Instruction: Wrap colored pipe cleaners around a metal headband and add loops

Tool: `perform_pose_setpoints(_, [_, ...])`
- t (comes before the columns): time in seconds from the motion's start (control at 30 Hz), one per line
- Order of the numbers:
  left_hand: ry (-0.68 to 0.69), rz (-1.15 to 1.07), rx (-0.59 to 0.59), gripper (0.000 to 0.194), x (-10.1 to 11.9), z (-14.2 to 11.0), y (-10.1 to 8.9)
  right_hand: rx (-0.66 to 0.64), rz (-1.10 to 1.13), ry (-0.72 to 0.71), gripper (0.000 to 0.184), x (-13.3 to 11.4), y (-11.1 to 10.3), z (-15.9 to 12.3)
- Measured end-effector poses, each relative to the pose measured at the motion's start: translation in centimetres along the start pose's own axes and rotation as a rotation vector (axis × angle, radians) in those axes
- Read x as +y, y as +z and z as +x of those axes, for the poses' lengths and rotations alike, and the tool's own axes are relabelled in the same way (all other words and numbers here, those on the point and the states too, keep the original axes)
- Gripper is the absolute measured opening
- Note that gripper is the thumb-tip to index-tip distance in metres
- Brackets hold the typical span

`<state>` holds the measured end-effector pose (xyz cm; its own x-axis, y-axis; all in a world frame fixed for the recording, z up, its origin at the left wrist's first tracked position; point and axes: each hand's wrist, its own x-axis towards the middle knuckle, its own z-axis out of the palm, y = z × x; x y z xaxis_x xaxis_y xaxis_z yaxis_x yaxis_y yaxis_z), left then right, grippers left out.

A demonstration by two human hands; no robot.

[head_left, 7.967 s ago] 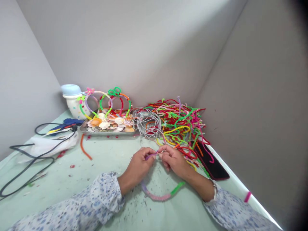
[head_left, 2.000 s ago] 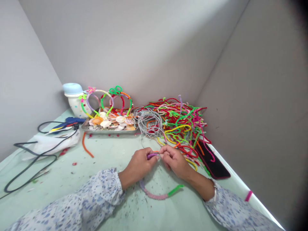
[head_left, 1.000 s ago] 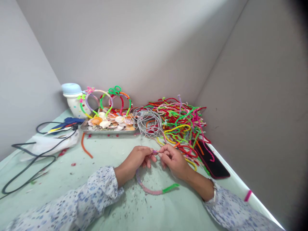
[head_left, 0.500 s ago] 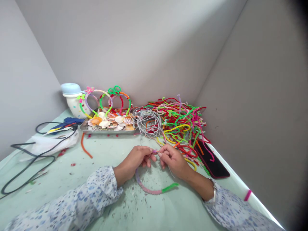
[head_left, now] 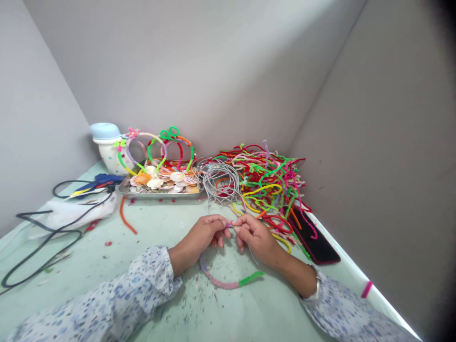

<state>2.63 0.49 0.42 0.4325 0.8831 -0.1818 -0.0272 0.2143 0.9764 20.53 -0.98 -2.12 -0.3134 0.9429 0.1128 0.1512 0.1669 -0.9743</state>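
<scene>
My left hand (head_left: pixel 210 233) is closed in a pinch on a small purple pipe cleaner (head_left: pixel 230 224). Facing it, my right hand (head_left: pixel 253 233) pinches the other side of that purple piece, fingertips almost touching the left ones. From under my left hand curves a ring section wrapped in fuzzy lavender, pink and green pipe cleaner (head_left: pixel 224 285), its green end pointing right on the table. A thin grey wire (head_left: pixel 253 256) shows below my right hand. Where wire and purple piece meet is hidden by my fingers.
A metal tray (head_left: pixel 160 195) of seashells holds upright pipe-cleaner hoops (head_left: pixel 192 156). Nearby are a wire coil (head_left: pixel 221 183), a pipe-cleaner heap (head_left: pixel 274 171), red-handled scissors (head_left: pixel 281 224), a phone (head_left: pixel 317 242), a white container (head_left: pixel 109 152) and a black cable (head_left: pixel 17 273).
Both hands stay in almost the same place. A bit more of the purple piece shows between my fingertips, and the wrapped ring section has barely shifted.
</scene>
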Motion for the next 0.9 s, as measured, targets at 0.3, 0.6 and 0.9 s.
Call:
perform_pose_setpoints(0.3, [0.071, 0.096, -0.004, 0.015, -0.37, 0.01, 0.12, -0.011, 0.046, 0.016, 0.011, 0.01, 0.05, 0.07])
perform_pose_setpoints(0.6, [0.191, 0.238, 0.025, 0.017, -0.64, -0.11, 0.29, -0.027, 0.070, 0.028, 0.014, -0.13, -0.12, 0.01])
perform_pose_setpoints(0.9, [0.237, 0.283, 0.062, 0.016, -0.70, -0.32, 0.44, -0.038, 0.082, 0.024, 0.013, 0.05, -0.19, 0.09])
